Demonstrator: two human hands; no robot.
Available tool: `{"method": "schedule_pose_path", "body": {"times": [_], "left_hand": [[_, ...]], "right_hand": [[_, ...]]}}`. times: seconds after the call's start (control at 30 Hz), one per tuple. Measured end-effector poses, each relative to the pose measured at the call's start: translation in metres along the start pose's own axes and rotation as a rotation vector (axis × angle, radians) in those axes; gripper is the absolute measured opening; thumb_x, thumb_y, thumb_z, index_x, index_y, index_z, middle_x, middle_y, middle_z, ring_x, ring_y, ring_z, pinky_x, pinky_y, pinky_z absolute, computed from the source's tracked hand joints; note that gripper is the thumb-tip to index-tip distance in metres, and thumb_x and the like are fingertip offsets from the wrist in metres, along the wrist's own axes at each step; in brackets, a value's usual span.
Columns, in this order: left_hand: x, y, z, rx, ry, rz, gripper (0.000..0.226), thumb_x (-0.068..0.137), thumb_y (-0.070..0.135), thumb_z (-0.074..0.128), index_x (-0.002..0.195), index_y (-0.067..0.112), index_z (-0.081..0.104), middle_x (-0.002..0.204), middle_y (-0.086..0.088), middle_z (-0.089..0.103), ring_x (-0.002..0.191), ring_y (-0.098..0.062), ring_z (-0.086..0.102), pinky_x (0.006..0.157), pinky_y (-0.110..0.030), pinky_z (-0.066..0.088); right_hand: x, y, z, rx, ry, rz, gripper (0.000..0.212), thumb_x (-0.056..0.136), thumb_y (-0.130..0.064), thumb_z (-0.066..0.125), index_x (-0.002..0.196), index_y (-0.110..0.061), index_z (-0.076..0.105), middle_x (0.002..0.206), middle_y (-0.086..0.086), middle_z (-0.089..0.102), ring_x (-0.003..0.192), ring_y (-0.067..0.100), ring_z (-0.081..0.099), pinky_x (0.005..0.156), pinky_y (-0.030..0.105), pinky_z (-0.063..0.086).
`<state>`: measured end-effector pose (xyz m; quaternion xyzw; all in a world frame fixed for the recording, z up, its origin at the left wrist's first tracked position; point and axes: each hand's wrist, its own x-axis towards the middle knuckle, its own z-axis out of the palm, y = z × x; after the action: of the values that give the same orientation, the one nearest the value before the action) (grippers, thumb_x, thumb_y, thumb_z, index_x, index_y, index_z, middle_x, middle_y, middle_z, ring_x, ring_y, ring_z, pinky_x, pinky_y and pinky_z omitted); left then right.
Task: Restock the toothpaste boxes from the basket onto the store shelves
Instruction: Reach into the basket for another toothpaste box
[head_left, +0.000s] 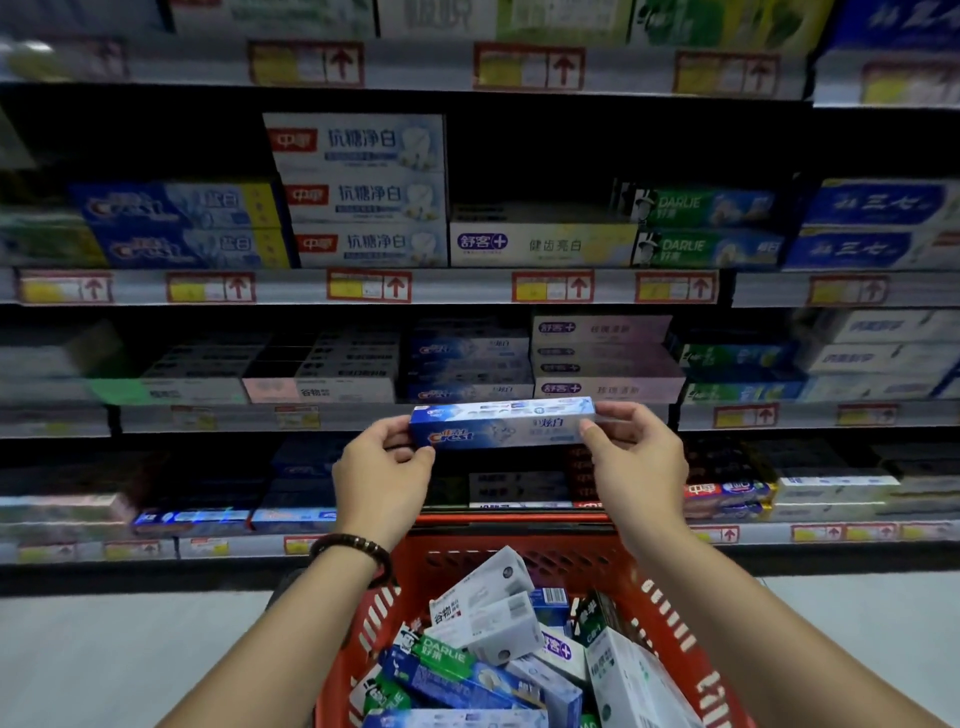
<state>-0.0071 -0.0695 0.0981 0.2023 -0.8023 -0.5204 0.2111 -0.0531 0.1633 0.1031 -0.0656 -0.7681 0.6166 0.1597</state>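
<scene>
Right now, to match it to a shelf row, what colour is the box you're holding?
The box is blue and white; the head view shows it.

The red basket (582, 558) and both forearms (270, 639) run off the bottom edge. Price tags (369, 286) along the shelf rails (457, 287) are too blurred to read, and the far-left boxes (47, 244) smear into unreadable colour.

Pretty dim overall, light looks overhead imo: the price strips (457, 288) and floor (104, 654) catch it, but the shelf recess (597, 140) goes near black. Crest box (498, 428), left hand (384, 467) and right hand (636, 462) are evenly lit and fairly sharp. The blue boxes (171, 218) on the left and the top row (519, 21) are smeared w/ blur. Shelf lines bow twd the edges, wide-angle distortion.
</scene>
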Motion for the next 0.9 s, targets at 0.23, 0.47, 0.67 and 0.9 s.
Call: {"method": "schedule_pose_path", "body": {"times": [0.23, 0.47, 0.67, 0.9], "left_hand": [[0.044, 0.014, 0.004, -0.022, 0.065, 0.020, 0.042, 0.081, 0.014, 0.081, 0.114, 0.035, 0.067, 0.088, 0.023, 0.065, 0.089, 0.001, 0.067, 0.098, -0.037, 0.058], [0.086, 0.017, 0.017, 0.006, 0.094, 0.025, 0.042, 0.083, 0.010, 0.078, 0.121, 0.027, 0.068, 0.089, 0.021, 0.066, 0.082, 0.008, 0.061, 0.085, -0.023, 0.050], [0.125, 0.013, 0.026, 0.036, 0.108, 0.017, 0.044, 0.085, 0.014, 0.079, 0.128, 0.020, 0.068, 0.099, 0.010, 0.069, 0.092, -0.008, 0.066, 0.093, -0.030, 0.055], [0.144, 0.006, 0.038, 0.177, 0.136, 0.023, 0.055, 0.088, 0.026, 0.079, 0.139, 0.016, 0.062, 0.126, -0.007, 0.069, 0.113, -0.025, 0.063, 0.097, -0.035, 0.052]], "right_hand": [[0.025, -0.006, 0.035, -0.007, -0.089, -0.006, 0.013, 0.094, -0.025, 0.079, 0.103, -0.030, 0.070, 0.092, -0.012, 0.075, 0.089, 0.004, 0.070, 0.074, 0.022, 0.050], [0.056, -0.005, 0.067, -0.037, -0.156, 0.008, 0.025, 0.092, -0.019, 0.077, 0.111, -0.033, 0.068, 0.099, -0.014, 0.073, 0.094, 0.005, 0.068, 0.083, 0.028, 0.051], [0.089, -0.007, 0.086, -0.071, -0.184, 0.009, 0.028, 0.090, -0.015, 0.076, 0.114, -0.029, 0.070, 0.100, -0.013, 0.073, 0.094, 0.004, 0.068, 0.090, 0.033, 0.057], [0.113, -0.006, 0.100, -0.181, -0.198, 0.022, 0.030, 0.092, -0.011, 0.074, 0.115, -0.028, 0.064, 0.092, -0.020, 0.063, 0.100, 0.016, 0.065, 0.081, 0.027, 0.046]]}}
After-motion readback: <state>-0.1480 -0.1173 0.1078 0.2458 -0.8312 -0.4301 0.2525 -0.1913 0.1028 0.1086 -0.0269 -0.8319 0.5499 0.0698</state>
